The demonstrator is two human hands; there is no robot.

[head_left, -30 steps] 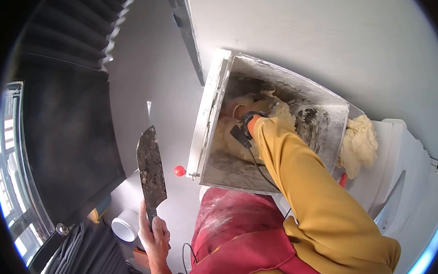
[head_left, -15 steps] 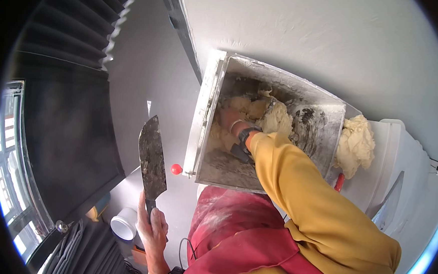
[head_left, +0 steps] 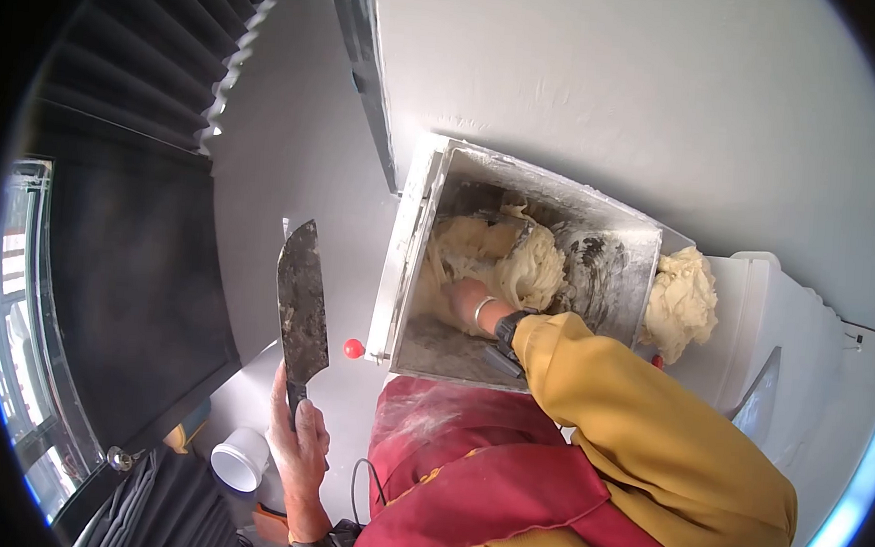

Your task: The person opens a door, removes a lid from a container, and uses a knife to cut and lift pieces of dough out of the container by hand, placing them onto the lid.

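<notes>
My left hand (head_left: 299, 436) is wrapped round the black handle of a wide, stained cleaver (head_left: 303, 300), its blade pointing up. Inside a metal mixer tub (head_left: 658, 277), my right hand (head_left: 468, 303) is sunk in pale, sticky dough (head_left: 533, 269); its fingers are hidden there. Dough lies around and beyond this hand, with a rounded heap beside it. A dark wristband (head_left: 510, 326) and a yellow sleeve cover the right wrist and arm.
Another lump of dough (head_left: 681, 303) sits just right of the tub. A red knob (head_left: 354, 349) sticks out at the tub's left side. A white bucket (head_left: 240, 460) stands at lower left, near a dark curtain (head_left: 168, 508). A wall rises behind the tub.
My right hand has moved toward my body within the tub, uncovering more dough. My left hand still holds the cleaver, nearly unmoved. The view has shifted slightly.
</notes>
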